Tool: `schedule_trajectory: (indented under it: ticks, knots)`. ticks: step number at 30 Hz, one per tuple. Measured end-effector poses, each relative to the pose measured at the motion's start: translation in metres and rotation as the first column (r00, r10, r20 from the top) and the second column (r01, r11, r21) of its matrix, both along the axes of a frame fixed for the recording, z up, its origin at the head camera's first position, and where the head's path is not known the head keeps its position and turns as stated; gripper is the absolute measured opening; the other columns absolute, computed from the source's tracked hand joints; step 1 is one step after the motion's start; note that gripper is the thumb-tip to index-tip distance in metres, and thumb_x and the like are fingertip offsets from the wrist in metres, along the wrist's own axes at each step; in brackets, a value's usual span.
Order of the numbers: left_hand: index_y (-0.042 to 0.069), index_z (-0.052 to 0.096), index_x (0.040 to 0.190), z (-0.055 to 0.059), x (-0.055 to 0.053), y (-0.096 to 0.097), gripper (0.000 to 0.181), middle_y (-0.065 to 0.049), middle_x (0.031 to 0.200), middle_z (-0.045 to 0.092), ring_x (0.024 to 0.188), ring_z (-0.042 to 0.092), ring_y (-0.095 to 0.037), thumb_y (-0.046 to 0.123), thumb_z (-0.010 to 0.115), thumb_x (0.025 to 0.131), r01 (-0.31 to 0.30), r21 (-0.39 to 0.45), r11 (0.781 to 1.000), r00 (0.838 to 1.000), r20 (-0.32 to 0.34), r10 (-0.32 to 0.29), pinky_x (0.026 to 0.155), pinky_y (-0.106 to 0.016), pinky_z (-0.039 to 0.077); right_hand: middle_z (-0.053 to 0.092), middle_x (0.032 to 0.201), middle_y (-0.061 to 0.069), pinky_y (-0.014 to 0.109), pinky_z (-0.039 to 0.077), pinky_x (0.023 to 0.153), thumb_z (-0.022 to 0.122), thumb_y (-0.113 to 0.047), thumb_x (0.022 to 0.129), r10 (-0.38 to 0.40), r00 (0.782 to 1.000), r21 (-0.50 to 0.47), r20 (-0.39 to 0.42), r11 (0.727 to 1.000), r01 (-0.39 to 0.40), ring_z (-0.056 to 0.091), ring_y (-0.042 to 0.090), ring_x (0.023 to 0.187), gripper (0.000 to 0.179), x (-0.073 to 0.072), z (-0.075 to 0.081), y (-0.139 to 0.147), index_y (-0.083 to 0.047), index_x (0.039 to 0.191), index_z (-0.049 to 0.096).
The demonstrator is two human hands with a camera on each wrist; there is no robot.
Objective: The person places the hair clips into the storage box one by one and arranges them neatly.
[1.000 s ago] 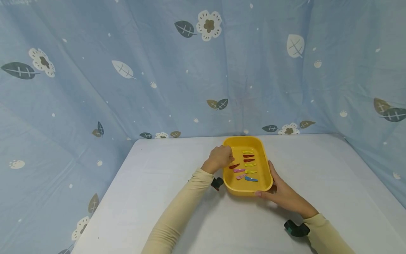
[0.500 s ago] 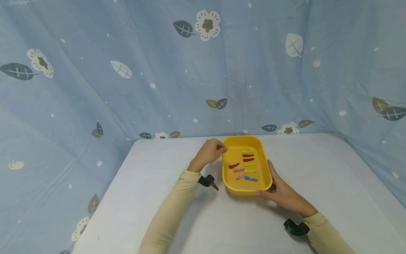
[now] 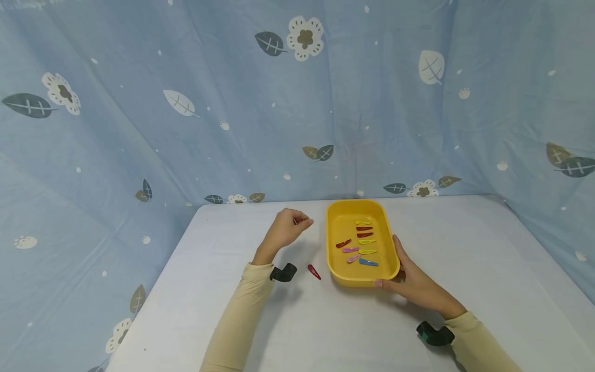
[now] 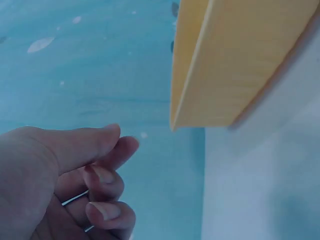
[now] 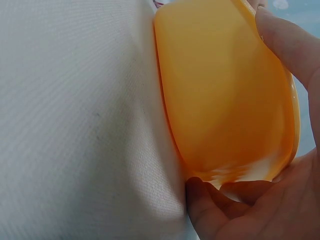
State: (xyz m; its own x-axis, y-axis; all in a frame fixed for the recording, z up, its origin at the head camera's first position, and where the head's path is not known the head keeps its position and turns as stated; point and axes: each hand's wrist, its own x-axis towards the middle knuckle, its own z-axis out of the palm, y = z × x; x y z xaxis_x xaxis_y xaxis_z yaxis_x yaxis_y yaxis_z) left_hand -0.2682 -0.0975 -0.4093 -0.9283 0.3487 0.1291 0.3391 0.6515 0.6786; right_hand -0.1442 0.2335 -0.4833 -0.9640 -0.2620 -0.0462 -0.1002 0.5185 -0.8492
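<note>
A yellow tray (image 3: pixel 339 280) stands on the white table with several snap hair clips inside: yellow, red, pink and one blue hair clip (image 3: pixel 369 262). In the head view, one red hair clip (image 3: pixel 314 272) lies on the table left of the tray. My right hand (image 3: pixel 413 284) grips the tray's near right corner, thumb at the front and fingers along the side; the right wrist view shows the tray wall (image 5: pixel 220 90) between them. Left of the tray, above the table, my left hand (image 4: pixel 75 175) has loosely curled fingers, and nothing shows between them.
The white table (image 3: pixel 223 243) meets a blue leaf-and-flower curtain (image 3: pixel 260 103) at its far edge and on the left. Black wrist mounts (image 3: pixel 283 273) sit on both forearms.
My left hand has come up out of the tray and moved left, leaving a red hair clip at the tray's left side. The table's red clip is now uncovered. My right hand keeps its place.
</note>
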Motion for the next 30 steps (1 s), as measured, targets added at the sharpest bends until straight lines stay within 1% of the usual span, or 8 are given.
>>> schedule_trajectory:
  ticks: [3, 11, 16, 22, 26, 30]
  knots:
    - [0.004, 0.080, 0.102, -0.005, 0.006, -0.008, 0.023, -0.014, 0.085, 0.073, 0.067, 0.053, -0.014, 0.025, 0.071, 0.098, -0.015, 0.016, 1.000, 1.000, 0.014, 0.014, 0.059, -0.025, 0.044, 0.003, 0.174, 0.022, 0.054, 0.039, 0.114, 0.078, -0.045, 0.091, 0.001, 1.000, -0.005, 0.002, 1.000, -0.001, 0.044, 0.040, 0.148, 0.126, 0.000, -0.001, 0.000, -0.018, 0.164, -0.021]
    - [0.009, 0.081, 0.099, -0.018, 0.021, -0.020, 0.018, -0.003, 0.083, 0.072, 0.069, 0.056, -0.014, 0.025, 0.073, 0.097, -0.039, 0.026, 0.999, 0.998, 0.045, 0.038, 0.059, -0.026, 0.046, 0.001, 0.174, 0.021, 0.054, 0.038, 0.115, 0.078, -0.045, 0.091, 0.002, 1.000, -0.017, 0.008, 1.000, -0.002, 0.044, 0.040, 0.148, 0.126, 0.000, 0.000, 0.001, -0.019, 0.163, -0.022]
    - [0.008, 0.081, 0.099, -0.026, 0.028, -0.023, 0.018, -0.003, 0.082, 0.072, 0.069, 0.056, -0.013, 0.024, 0.074, 0.096, -0.049, 0.028, 0.998, 0.996, 0.078, 0.046, 0.059, -0.026, 0.046, 0.004, 0.174, 0.022, 0.053, 0.040, 0.114, 0.078, -0.043, 0.091, 0.006, 1.000, -0.022, 0.004, 1.000, -0.006, 0.049, 0.037, 0.145, 0.125, 0.000, 0.000, 0.001, -0.018, 0.163, -0.022]
    - [0.006, 0.080, 0.098, -0.034, 0.034, -0.023, 0.018, -0.003, 0.082, 0.070, 0.069, 0.055, -0.012, 0.023, 0.075, 0.095, -0.058, 0.022, 0.998, 0.993, 0.105, 0.056, 0.059, -0.025, 0.045, 0.005, 0.174, 0.022, 0.052, 0.041, 0.113, 0.078, -0.044, 0.091, 0.003, 1.000, -0.016, 0.007, 1.000, -0.003, 0.051, 0.036, 0.143, 0.125, 0.000, 0.000, 0.000, -0.018, 0.163, -0.021]
    - [0.004, 0.080, 0.096, -0.038, 0.035, -0.022, 0.018, -0.003, 0.081, 0.069, 0.069, 0.054, -0.012, 0.021, 0.075, 0.095, -0.058, 0.019, 0.998, 0.990, 0.130, 0.055, 0.059, -0.025, 0.045, 0.004, 0.174, 0.021, 0.052, 0.041, 0.113, 0.078, -0.043, 0.091, 0.006, 1.000, -0.020, 0.005, 1.000, -0.006, 0.050, 0.036, 0.144, 0.125, 0.000, 0.001, 0.000, -0.018, 0.163, -0.021]
    - [0.004, 0.080, 0.095, -0.041, 0.035, -0.021, 0.018, -0.003, 0.079, 0.069, 0.067, 0.054, -0.012, 0.021, 0.075, 0.094, -0.044, -0.003, 0.999, 0.986, 0.162, 0.044, 0.059, -0.025, 0.044, 0.005, 0.174, 0.021, 0.052, 0.042, 0.113, 0.078, -0.042, 0.092, 0.012, 1.000, -0.023, -0.002, 1.000, -0.012, 0.051, 0.034, 0.143, 0.125, 0.000, 0.000, 0.000, -0.019, 0.164, -0.021]
